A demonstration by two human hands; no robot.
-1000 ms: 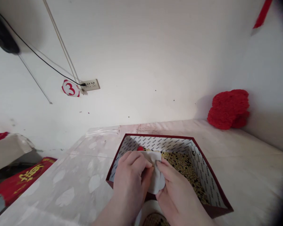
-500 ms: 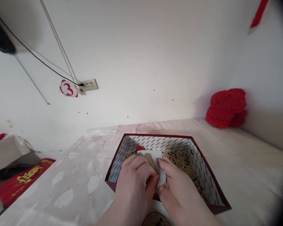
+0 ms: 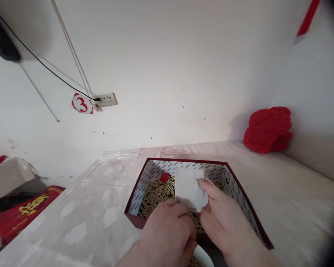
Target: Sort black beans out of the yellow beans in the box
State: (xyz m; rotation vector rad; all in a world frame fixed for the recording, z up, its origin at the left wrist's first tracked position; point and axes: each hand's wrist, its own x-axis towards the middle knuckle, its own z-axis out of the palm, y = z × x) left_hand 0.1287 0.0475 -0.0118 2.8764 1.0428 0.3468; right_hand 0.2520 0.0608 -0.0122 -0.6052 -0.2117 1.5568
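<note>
My right hand grips a small, pale white cloth-like pouch by its right edge, thumb on top, and holds it up over an open box. Beside it on the lower left is my left hand, closed, with its fingers curled down and inward above a white bowl. Whatever those fingers hold is hidden. Small gold and dark grains cover the bottom of the box. A red ball lies on them near the back left. Similar grains show inside the bowl, which is partly covered by my hand.
The box stands on a table with a pale cloth. A red fluffy bundle sits at the back right against the wall. On the left is a red bag with yellow lettering. A socket strip is on the wall.
My left hand has left the white pouch and moved down and right toward the bowl. My right hand has shifted the pouch slightly up and right, uncovering the red ball and more grains.
</note>
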